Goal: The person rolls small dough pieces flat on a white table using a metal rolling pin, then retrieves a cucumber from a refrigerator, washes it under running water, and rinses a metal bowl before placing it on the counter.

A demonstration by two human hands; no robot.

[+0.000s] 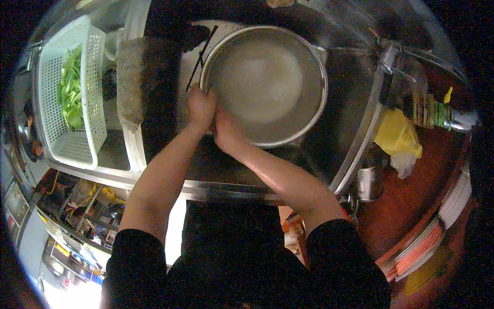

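Observation:
A wide round metal basin (322, 112) holding cloudy, greyish liquid stands inside a metal sink (239, 185) in front of me. Both hands meet at its near-left rim. My left hand (201, 107) is curled at the outside of the rim, blurred and dim. My right hand (227, 129) lies against it, a little nearer to me and over the rim. The fingers of both are mostly hidden, so whether they grip the rim, each other or something small cannot be told. Thin black sticks (200, 60) lean beside the basin, just beyond my left hand.
A pale perforated plastic basket (98, 127) with cut green vegetables (71, 92) stands at left. A brown cloth (130, 83) hangs over the sink divider (135, 154). Right of the sink are a yellow plastic bag (397, 133), a clear bottle (424, 110) and a perforated metal cylinder (366, 183).

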